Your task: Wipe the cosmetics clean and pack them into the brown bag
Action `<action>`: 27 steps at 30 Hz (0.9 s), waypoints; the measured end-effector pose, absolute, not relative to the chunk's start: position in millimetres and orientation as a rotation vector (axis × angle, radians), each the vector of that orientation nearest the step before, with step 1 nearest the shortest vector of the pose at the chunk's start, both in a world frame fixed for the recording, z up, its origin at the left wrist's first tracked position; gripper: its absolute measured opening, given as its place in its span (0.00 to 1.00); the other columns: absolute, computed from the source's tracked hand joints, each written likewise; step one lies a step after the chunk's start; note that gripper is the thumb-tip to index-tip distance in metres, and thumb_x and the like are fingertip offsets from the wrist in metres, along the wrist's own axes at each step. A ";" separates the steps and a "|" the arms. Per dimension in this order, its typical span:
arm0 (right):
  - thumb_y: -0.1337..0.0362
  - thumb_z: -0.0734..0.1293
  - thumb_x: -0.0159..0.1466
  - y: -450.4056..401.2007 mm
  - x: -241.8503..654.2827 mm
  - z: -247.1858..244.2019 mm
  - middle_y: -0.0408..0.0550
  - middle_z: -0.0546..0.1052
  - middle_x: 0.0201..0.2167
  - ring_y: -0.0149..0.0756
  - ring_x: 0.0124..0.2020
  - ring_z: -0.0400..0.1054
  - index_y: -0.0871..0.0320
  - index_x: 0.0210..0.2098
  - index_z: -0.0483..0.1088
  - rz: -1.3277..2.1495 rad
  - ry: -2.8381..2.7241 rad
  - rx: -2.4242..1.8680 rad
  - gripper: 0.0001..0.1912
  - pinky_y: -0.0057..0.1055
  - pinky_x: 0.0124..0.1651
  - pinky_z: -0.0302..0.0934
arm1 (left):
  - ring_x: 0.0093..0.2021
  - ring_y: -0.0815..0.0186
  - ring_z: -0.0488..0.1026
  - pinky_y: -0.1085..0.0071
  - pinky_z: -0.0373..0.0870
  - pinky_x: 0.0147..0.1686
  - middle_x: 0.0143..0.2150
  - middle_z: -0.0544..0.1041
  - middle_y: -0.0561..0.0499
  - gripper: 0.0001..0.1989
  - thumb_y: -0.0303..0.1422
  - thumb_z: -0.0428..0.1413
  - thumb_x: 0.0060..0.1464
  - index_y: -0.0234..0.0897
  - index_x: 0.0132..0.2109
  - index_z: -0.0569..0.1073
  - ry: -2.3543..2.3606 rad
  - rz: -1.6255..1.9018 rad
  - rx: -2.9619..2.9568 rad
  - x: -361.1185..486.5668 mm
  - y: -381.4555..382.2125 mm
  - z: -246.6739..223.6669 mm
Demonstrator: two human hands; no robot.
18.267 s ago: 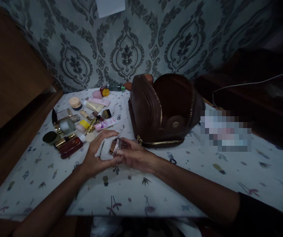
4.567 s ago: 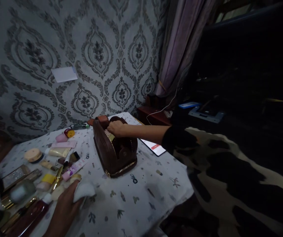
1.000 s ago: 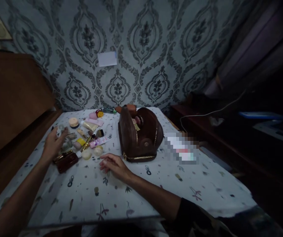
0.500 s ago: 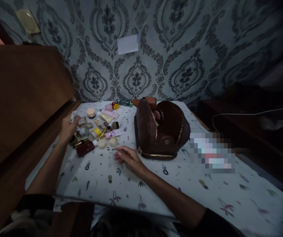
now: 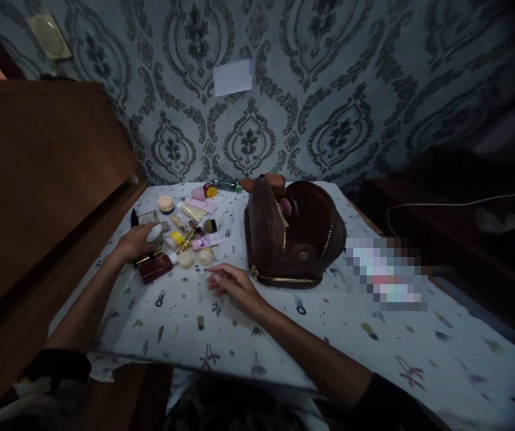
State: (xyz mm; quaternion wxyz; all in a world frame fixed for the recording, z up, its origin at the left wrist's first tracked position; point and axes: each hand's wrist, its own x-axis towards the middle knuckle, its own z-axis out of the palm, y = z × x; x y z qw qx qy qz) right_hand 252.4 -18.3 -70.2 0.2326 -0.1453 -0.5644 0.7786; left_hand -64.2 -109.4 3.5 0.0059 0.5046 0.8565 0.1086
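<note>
My left hand [image 5: 137, 242] reaches palm-down into a spread of cosmetics on the left, its fingers closed around a small white thing [image 5: 155, 232] that looks like crumpled tissue. Partly under the hand lie a slim black-and-gold tube [image 5: 148, 257] and a dark red bottle [image 5: 155, 269] with a white cap. My right hand [image 5: 232, 287] rests on the patterned cloth [image 5: 257, 335], fingers loosely bent and apart, holding nothing. Two pale round pots [image 5: 195, 258], a pink-and-white tube [image 5: 207, 241] and a short-bristled brush [image 5: 210, 225] lie between the hands.
A brown leather bag [image 5: 295, 239] stands unzipped at centre right, with an orange-brown item [image 5: 275, 184] behind it. Farther back are a dark green tube [image 5: 225, 185] and a beige-topped jar [image 5: 165, 204]. A wooden panel [image 5: 46, 161] bounds the left side.
My left hand has come down and slightly right with the white thing, over the middle of the cosmetics. A dark pointed item beside the hand now shows. My right hand stays put.
</note>
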 end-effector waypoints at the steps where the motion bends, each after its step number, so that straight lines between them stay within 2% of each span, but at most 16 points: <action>1: 0.52 0.72 0.58 -18.5 252.7 -70.1 0.48 0.78 0.34 0.32 0.33 0.73 0.59 0.43 0.74 2.136 -1.552 -0.401 0.20 0.27 0.32 0.64 | 0.53 0.48 0.72 0.63 0.68 0.46 0.54 0.76 0.44 0.30 0.36 0.61 0.42 0.43 0.56 0.71 2.679 0.306 1.577 -62.3 -107.9 3.2; 8: 0.51 0.73 0.56 -19.6 253.4 -68.5 0.46 0.77 0.32 0.32 0.32 0.73 0.60 0.42 0.74 2.157 -1.522 -0.405 0.21 0.26 0.31 0.63 | 0.52 0.46 0.72 0.60 0.69 0.44 0.54 0.74 0.37 0.30 0.42 0.56 0.51 0.37 0.60 0.65 2.806 0.069 1.553 -42.4 -111.9 16.4; 11: 0.52 0.74 0.55 -20.2 254.1 -64.7 0.47 0.78 0.32 0.32 0.32 0.73 0.60 0.40 0.75 2.214 -1.424 -0.393 0.20 0.26 0.30 0.62 | 0.51 0.47 0.72 0.59 0.69 0.45 0.53 0.74 0.39 0.31 0.45 0.56 0.52 0.36 0.60 0.65 2.836 0.380 1.585 -29.1 -118.4 29.6; 13: 0.53 0.75 0.56 -20.8 255.7 -59.7 0.49 0.79 0.34 0.33 0.33 0.74 0.60 0.42 0.75 2.315 -1.301 -0.376 0.20 0.26 0.32 0.62 | 0.50 0.50 0.73 0.60 0.70 0.47 0.54 0.74 0.42 0.32 0.48 0.57 0.52 0.36 0.60 0.65 2.646 0.674 1.695 -11.6 -120.7 37.9; 15: 0.53 0.75 0.56 -21.5 257.7 -54.4 0.50 0.80 0.37 0.36 0.36 0.76 0.59 0.45 0.73 2.452 -1.159 -0.338 0.22 0.28 0.35 0.64 | 0.50 0.53 0.73 0.61 0.69 0.50 0.54 0.75 0.44 0.31 0.48 0.59 0.51 0.37 0.59 0.66 2.348 0.808 1.847 14.9 -120.6 42.3; 18: 0.52 0.74 0.58 -22.1 259.3 -50.9 0.50 0.80 0.39 0.38 0.40 0.76 0.57 0.46 0.72 2.583 -0.991 -0.286 0.22 0.32 0.40 0.67 | 0.56 0.53 0.70 0.60 0.66 0.56 0.58 0.72 0.45 0.30 0.45 0.60 0.53 0.40 0.60 0.66 2.045 0.725 2.117 64.1 -117.2 39.1; 23: 0.55 0.73 0.59 -20.7 257.2 -56.8 0.41 0.76 0.29 0.29 0.28 0.70 0.56 0.36 0.70 2.496 -0.921 -0.372 0.14 0.29 0.35 0.67 | 0.56 0.51 0.68 0.57 0.67 0.53 0.54 0.72 0.43 0.28 0.45 0.59 0.57 0.43 0.61 0.65 1.993 0.488 2.344 119.0 -111.0 27.8; 27: 0.57 0.74 0.57 -20.2 255.7 -57.0 0.39 0.73 0.28 0.28 0.27 0.68 0.56 0.37 0.70 2.443 -0.925 -0.352 0.14 0.28 0.34 0.66 | 0.55 0.51 0.67 0.57 0.67 0.51 0.53 0.72 0.42 0.25 0.48 0.53 0.60 0.41 0.60 0.66 2.066 0.450 2.411 127.7 -108.6 26.9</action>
